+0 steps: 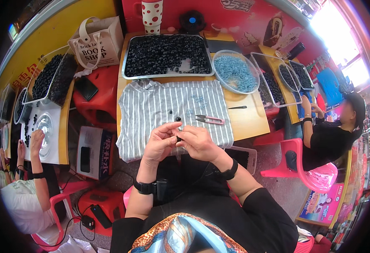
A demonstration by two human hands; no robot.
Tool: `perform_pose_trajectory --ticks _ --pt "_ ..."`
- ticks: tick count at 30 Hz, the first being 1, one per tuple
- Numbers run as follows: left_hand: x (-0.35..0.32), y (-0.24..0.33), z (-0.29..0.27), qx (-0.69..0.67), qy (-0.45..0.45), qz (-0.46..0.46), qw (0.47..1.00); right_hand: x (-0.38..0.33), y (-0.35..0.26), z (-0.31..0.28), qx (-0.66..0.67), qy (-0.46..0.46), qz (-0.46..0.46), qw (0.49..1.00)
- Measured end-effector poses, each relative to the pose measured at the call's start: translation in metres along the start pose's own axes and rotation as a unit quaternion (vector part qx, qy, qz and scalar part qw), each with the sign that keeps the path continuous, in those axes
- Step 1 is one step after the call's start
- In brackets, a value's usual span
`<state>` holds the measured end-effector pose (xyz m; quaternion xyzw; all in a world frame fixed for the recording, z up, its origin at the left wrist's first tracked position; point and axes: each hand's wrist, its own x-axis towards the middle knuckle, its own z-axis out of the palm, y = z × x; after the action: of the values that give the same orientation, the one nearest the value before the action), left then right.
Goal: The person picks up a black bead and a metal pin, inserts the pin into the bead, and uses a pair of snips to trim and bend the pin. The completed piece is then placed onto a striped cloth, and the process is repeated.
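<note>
In front of my body my left hand (160, 142) and my right hand (200, 143) meet over the near part of a grey-and-white striped cloth (140, 120). Fingers of both are pinched together around a small black piece (178, 138), mostly hidden by the fingertips. Just beyond the fingers lie a black round part (178, 119) and a smaller black part (170, 112). Thread snips (210, 120) with pinkish handles rest to their right. Small light-blue pieces (199, 101) are scattered farther back on the cloth.
A metal tray (126, 69) of black ring-like parts stands behind the cloth. Right of it is a round clear tub (255, 86) of light-blue pieces. A dark slim tool (237, 107) lies on the table (252, 122). Other people work at tables on both sides; red stools (94, 97) stand nearby.
</note>
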<state>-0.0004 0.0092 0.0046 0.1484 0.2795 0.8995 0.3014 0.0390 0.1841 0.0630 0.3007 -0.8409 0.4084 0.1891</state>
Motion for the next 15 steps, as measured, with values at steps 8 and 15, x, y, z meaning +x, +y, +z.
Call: perform_pose_trajectory --ticks 8,15 --pt "-0.001 -0.003 0.004 0.02 0.021 -0.01 1.0 -0.004 0.004 0.004 0.099 0.048 0.044 0.993" --pt "-0.02 0.062 0.059 0.225 0.126 0.24 0.936 -0.022 0.022 -0.097 -0.153 0.23 0.142 0.951"
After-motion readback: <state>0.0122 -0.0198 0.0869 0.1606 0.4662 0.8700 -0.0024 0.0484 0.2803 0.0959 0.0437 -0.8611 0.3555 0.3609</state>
